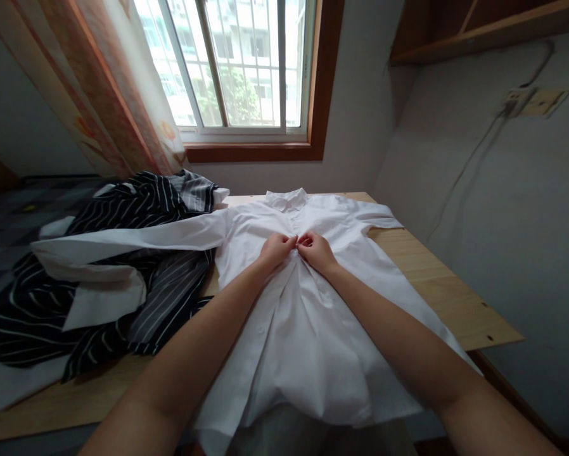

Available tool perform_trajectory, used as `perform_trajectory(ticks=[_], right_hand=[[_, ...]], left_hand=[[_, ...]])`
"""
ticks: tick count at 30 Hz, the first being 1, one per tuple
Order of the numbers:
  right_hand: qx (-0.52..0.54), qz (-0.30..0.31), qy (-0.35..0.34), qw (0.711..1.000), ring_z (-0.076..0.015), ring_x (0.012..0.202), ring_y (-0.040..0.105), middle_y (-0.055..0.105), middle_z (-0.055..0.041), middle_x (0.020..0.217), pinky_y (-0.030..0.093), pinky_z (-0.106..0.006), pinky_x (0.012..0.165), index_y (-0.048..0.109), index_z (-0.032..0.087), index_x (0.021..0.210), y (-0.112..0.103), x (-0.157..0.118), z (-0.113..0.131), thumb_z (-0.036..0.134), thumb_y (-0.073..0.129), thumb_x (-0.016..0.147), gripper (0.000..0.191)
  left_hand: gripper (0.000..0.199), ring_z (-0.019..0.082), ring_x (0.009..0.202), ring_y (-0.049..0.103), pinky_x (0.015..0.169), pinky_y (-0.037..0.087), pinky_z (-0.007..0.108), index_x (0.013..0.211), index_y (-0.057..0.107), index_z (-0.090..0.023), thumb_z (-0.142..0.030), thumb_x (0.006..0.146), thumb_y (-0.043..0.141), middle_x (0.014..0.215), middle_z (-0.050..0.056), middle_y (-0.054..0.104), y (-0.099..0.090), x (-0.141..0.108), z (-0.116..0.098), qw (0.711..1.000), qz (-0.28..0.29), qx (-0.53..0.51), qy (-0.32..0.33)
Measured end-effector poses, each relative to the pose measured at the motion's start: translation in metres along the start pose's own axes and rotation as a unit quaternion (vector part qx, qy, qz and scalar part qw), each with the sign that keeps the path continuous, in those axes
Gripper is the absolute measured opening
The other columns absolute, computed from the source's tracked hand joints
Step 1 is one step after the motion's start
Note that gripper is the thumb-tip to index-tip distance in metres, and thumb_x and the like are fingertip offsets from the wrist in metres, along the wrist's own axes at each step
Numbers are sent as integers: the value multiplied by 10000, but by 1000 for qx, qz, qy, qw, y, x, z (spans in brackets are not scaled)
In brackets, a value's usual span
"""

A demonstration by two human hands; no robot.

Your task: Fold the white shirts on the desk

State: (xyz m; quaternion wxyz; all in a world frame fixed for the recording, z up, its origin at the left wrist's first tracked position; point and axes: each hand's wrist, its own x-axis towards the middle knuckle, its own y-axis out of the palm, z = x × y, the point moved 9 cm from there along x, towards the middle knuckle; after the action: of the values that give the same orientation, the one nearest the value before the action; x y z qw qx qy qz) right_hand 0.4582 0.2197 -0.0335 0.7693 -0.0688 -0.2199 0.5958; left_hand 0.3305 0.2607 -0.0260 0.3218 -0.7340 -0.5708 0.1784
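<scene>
A white button-up shirt lies spread face up, its collar at the far end and its hem hanging over the near edge of the wooden board. At the middle of the front placket, my left hand pinches the cloth. Close against it, my right hand pinches the other front edge, the fingertips of both hands almost touching. Whatever button sits between the fingers is hidden. Below the hands the two front panels part, and a small button shows on the left one. One sleeve stretches left, across dark clothes.
Black-and-white striped clothing is heaped on the left. The pale wooden board reaches to the right wall. Behind it are a barred window and an orange curtain. A cable hangs from a wall socket under a shelf.
</scene>
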Motion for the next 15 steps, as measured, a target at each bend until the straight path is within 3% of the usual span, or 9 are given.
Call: perform_trajectory(ticks=[4, 15], right_hand=[[-66, -36, -42, 996, -146, 682, 555, 623, -10, 717, 445, -255, 664, 582, 188, 748, -2, 2, 5, 211, 620, 756, 45], [-23, -19, -57, 998, -161, 712, 614, 668, -27, 759, 478, -260, 677, 625, 168, 806, -1, 3, 2, 211, 629, 778, 51]], left_hand=[[375, 127, 519, 402, 511, 211, 273, 514, 591, -161, -420, 780, 541, 448, -29, 420, -2, -2, -2, 1000, -10, 1, 9], [295, 124, 513, 392, 510, 226, 262, 595, 643, -144, -408, 700, 566, 464, -42, 422, 1, 1, 10, 997, -10, -64, -29]])
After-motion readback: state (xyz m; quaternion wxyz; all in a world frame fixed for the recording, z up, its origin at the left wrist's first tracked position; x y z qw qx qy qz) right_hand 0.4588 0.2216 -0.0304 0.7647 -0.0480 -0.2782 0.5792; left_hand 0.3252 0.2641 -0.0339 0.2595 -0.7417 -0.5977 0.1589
